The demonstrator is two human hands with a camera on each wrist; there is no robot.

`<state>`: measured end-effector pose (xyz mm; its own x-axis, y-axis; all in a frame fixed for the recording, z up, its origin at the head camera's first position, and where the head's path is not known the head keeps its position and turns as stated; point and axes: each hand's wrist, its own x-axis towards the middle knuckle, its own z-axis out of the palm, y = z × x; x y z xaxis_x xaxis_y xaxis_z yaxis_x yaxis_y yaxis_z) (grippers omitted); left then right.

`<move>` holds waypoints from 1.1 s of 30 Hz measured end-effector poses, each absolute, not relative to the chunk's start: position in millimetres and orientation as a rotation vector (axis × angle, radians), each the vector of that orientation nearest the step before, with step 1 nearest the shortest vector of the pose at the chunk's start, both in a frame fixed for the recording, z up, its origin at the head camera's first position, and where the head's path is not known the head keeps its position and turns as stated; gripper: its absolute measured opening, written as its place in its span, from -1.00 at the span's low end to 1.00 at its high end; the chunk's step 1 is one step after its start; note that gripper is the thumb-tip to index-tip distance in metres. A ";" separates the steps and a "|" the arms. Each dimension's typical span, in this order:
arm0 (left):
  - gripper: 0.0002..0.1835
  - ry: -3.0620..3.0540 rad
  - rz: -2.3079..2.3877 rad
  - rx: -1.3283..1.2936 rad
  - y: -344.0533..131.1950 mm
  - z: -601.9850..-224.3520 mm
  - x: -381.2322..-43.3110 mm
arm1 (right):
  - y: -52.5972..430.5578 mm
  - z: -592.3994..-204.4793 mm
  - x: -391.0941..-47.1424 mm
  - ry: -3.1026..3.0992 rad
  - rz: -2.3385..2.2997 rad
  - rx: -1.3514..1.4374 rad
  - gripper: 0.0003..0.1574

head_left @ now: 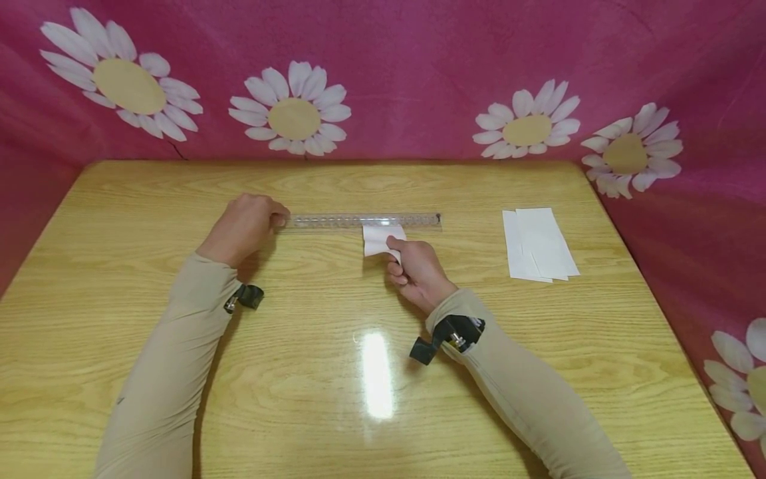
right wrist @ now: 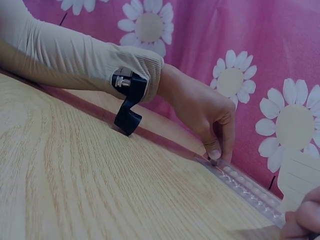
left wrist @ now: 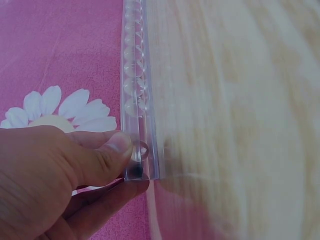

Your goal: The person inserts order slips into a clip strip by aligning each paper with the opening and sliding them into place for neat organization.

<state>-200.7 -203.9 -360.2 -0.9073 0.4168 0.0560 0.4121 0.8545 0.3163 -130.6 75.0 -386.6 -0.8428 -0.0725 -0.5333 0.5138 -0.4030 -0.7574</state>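
A long clear plastic strip with a row of round, bead-like shapes along it lies across the table. My left hand pinches its left end between thumb and fingers; in the left wrist view the thumb presses on the strip near a dark end piece. A small white paper, bent and curling, is pinched in my right hand just below the strip's right half. Faint printed lines show on that paper in the right wrist view. Only part of the right hand shows there.
Several white paper slips overlap on the right of the wooden table. A pink cloth with large daisies hangs behind and beside the table. Each wrist carries a black camera mount.
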 end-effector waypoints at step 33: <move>-0.68 3.005 0.529 0.644 -204.1 -360.9 -201.4 | 85.6 -383.4 -137.6 1.469 -2.167 0.570 -0.82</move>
